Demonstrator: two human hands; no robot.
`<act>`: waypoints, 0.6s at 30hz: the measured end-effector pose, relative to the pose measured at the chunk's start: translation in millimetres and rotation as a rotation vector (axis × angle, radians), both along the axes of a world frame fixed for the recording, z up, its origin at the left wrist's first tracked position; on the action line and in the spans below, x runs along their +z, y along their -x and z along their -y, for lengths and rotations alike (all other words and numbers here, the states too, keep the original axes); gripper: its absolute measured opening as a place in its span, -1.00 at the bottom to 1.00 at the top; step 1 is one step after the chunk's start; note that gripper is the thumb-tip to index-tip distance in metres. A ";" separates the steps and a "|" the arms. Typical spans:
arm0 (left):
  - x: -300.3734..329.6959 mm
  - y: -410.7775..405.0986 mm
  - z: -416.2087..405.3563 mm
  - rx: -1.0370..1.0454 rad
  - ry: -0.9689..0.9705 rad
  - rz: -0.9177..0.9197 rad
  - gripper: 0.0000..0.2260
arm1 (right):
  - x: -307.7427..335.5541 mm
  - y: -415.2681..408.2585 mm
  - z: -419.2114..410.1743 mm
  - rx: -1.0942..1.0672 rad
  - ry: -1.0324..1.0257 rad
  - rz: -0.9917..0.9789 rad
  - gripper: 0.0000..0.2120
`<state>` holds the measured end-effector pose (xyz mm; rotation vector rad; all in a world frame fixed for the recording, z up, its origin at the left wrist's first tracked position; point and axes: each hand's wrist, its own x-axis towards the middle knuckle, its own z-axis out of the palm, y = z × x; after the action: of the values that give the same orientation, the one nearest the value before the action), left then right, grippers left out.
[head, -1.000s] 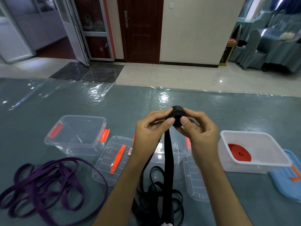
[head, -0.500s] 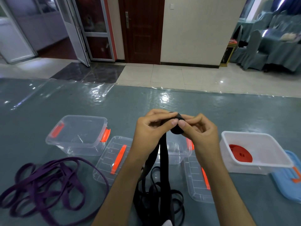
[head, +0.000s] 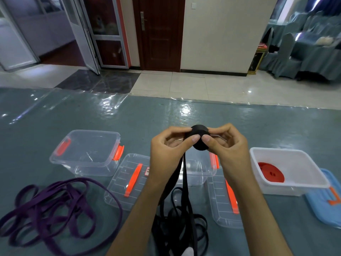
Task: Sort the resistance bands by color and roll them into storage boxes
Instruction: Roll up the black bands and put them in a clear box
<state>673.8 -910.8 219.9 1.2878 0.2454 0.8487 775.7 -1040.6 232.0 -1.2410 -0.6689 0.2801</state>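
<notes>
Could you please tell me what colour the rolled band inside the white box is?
Red; the rolled band lies in the white box, clearest in the head view.

Bare grey-green plastic-covered tabletop (head: pixel 166 115) is left open on the far side. Near passage is blocked by clear plastic boxes with orange latches (head: pixel 86 154), clear flat lids (head: pixel 120 189) and tangled purple rubber bands (head: pixel 51 206) at left.

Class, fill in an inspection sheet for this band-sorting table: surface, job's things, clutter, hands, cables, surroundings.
Surface: teal table under glossy clear film.
Job's things: black band, partly rolled; purple bands loose; red roll inside white box; clear box; clear lids.
Clutter: blue lid.
Hands: left hand and right hand pinch the black roll.
Cables: nothing seen.
Surroundings: brown door, covered chairs.
</notes>
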 end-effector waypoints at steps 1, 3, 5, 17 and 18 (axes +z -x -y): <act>-2.0 -1.1 1.2 -0.009 0.002 0.000 -0.77 | 0.9 -0.4 -1.0 -0.015 -0.005 0.014 -0.82; -2.3 -3.0 1.0 -0.033 -0.008 -0.005 -0.72 | 2.6 0.1 -3.8 -0.021 -0.052 -0.007 -0.79; 1.7 -2.8 -2.1 -0.061 -0.012 0.017 -0.69 | 5.0 0.6 -3.9 0.035 -0.087 -0.067 -0.82; 0.1 2.3 -10.2 -0.046 -0.096 0.048 -0.75 | -4.0 3.2 -8.7 0.075 -0.092 -0.115 -0.86; -0.3 4.1 -11.2 -0.034 -0.110 0.049 -0.77 | -5.3 2.0 -8.3 0.076 -0.057 -0.115 -0.85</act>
<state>669.7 -899.6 219.6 1.3675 0.1391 0.8733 773.6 -1032.3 226.8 -1.1374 -0.6212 0.3898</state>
